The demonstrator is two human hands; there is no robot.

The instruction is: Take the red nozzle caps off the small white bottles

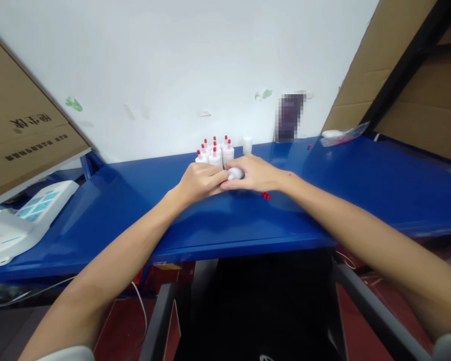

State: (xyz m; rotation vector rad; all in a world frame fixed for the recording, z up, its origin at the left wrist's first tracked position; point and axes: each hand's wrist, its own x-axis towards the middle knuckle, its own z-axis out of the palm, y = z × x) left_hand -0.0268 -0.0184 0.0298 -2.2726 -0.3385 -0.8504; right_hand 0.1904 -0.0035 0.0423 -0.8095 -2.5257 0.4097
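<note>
A small white plastic bottle (pixel 236 173) lies on its side between my two hands, held just above the blue table. My right hand (pixel 261 173) wraps round its body, with thumb and fingers closed on it. At the bottle's left end my left hand (pixel 205 179) is closed, its fingers pinched together. A trace of red shows beneath those fingers, but what they grip is hidden. Just behind the hands stands a group of white squeeze bottles (pixel 215 159) with red-tipped nozzles. Several loose red caps (pixel 265 195) lie beside my right wrist.
A plain white bottle (pixel 247 145) stands near the back wall. On the blue table (pixel 128 200), a white scale (pixel 33 215) sits at left and a clear plastic bag (pixel 346 135) at far right. Cardboard (pixel 22 115) flanks the left side. One red cap (pixel 308 147) lies apart.
</note>
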